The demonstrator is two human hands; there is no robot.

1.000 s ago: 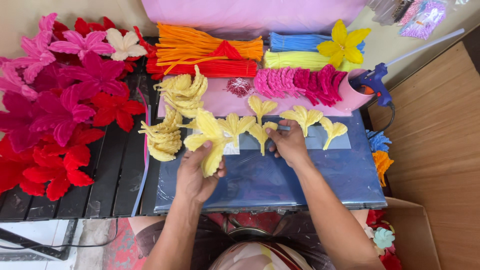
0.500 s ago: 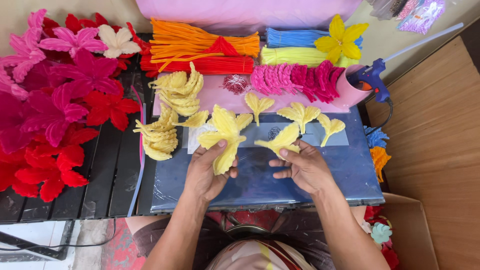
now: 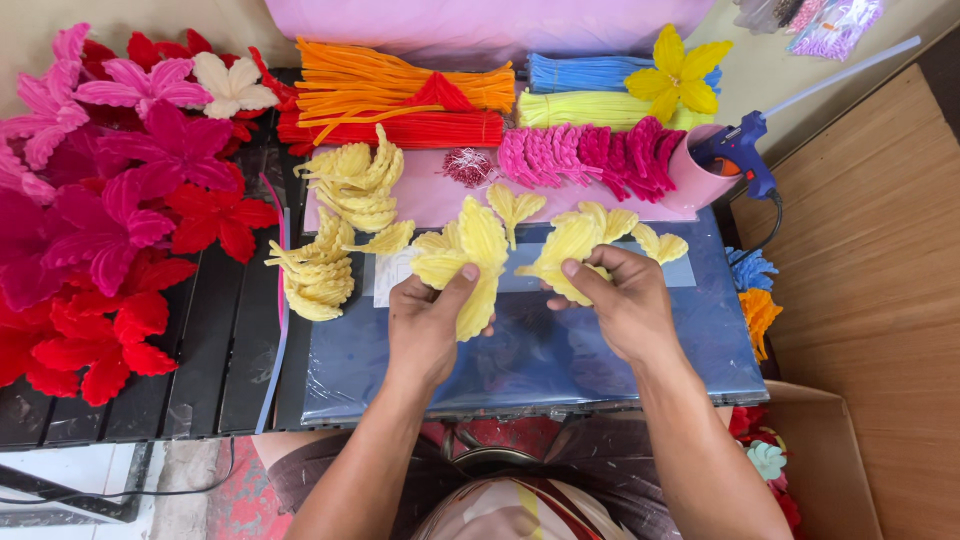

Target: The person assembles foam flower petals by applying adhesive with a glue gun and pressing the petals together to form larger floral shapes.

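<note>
Over the blue plastic sheet (image 3: 560, 360) on the table, in the head view, both hands are seen working close together. A cluster of joined yellow petals (image 3: 468, 262) is gripped by the left hand (image 3: 428, 325), the thumb pressed onto its lower part and the fingers closed behind it. The long axis of the cluster runs nearly upright in the picture, slightly tilted, with its stem end down in the hand and its lobes fanning away from the person. A single yellow petal (image 3: 562, 256) is pinched by the right hand (image 3: 620, 300), closed around it between thumb and forefinger. This petal lies slanted, its narrow end down under the fingers and its broad end pointing up and away. The single petal is found just to the right of the cluster, near it; a narrow gap appears between them, though whether the edges touch cannot be told. Neither hand is nearer than the other: the two pieces are held at about the same height, side by side.

Beyond the hands, loose yellow petals (image 3: 615, 222) are laid on the sheet, and a heap of yellow petals (image 3: 335, 225) lies to the left. Finished pink and red flowers (image 3: 110, 220) are piled at the far left. Bundles of orange and red stems (image 3: 400, 100) are laid along the back, and a blue glue gun (image 3: 735, 155) rests at the right.
</note>
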